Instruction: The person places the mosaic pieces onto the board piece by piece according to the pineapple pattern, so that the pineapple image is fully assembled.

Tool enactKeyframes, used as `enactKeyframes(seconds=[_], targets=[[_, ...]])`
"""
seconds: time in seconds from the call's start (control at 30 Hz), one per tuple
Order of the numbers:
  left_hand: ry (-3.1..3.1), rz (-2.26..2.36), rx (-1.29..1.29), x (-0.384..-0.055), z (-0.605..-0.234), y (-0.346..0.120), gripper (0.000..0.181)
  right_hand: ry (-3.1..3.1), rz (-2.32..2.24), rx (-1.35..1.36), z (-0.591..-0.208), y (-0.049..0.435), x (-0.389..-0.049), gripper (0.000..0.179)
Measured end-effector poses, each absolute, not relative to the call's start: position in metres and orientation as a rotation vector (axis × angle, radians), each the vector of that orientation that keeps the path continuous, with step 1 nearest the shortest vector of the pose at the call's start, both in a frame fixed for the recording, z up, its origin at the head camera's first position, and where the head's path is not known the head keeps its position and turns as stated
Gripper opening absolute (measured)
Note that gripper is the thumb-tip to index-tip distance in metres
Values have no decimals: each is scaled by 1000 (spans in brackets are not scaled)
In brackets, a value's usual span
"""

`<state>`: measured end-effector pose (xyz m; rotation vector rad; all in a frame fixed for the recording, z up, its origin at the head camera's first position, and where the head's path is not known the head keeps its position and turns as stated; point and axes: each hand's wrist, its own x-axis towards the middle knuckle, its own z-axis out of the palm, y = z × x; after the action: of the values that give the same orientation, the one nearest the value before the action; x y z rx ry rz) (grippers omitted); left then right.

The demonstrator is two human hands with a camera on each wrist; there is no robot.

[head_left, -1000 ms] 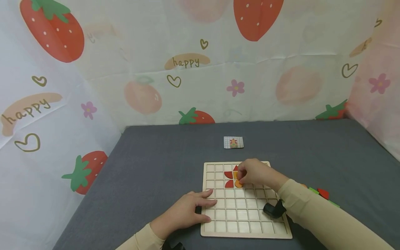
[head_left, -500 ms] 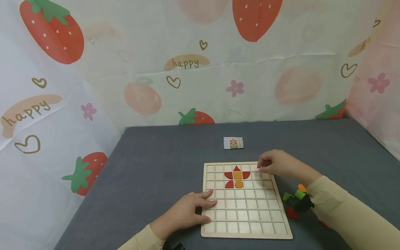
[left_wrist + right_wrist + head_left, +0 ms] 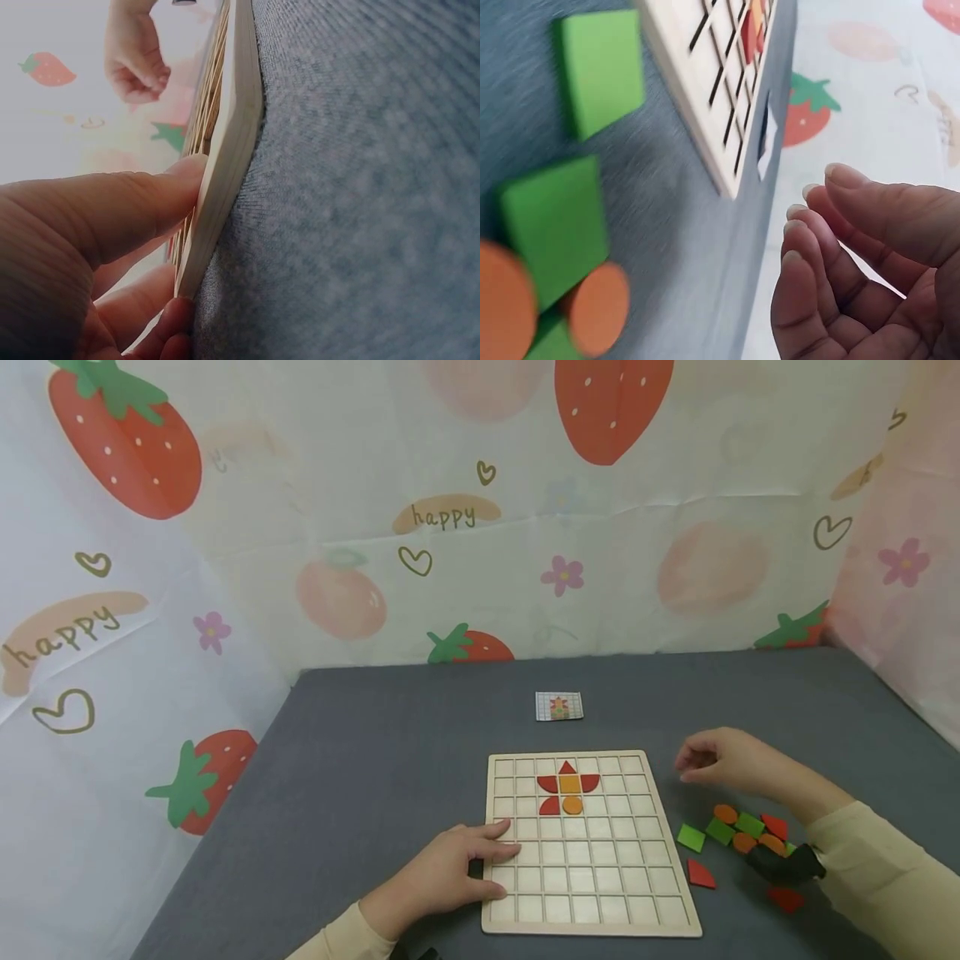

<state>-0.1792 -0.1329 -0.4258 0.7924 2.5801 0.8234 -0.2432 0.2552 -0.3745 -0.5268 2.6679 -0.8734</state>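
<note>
My left hand rests at the left edge of a wooden grid board, its fingertips on the rim. In the left wrist view the thumb lies along the board's edge. On the board's upper rows sit a red triangle, an orange square, an orange circle and several red rounded pieces. Off the board's right side, my right hand hovers above the table with loosely bent fingers, holding nothing. Below it lie loose green squares, orange circles and red quarter-round pieces.
A small card printed with a gridded figure lies behind the board. The grey cloth-covered table ends at a fruit-patterned curtain. A black wrist strap partly covers the loose pieces.
My right hand has left the pieces on the board and moved right, to above the loose pieces. A red rounded piece now shows right of the orange square. The left hand has stayed put.
</note>
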Motion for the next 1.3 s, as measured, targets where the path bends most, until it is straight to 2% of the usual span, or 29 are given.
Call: enactKeyframes(seconds=[0.87, 1.03, 1.3], targets=[[2588, 834, 792, -178, -424, -132, 49, 2539, -873, -386, -400, 341, -216, 25], [2596, 827, 794, -178, -425, -132, 49, 2475, -917, -350, -405, 348, -214, 29], [2595, 821, 792, -178, -425, -132, 49, 2452, -933, -385, -408, 346, -212, 25]])
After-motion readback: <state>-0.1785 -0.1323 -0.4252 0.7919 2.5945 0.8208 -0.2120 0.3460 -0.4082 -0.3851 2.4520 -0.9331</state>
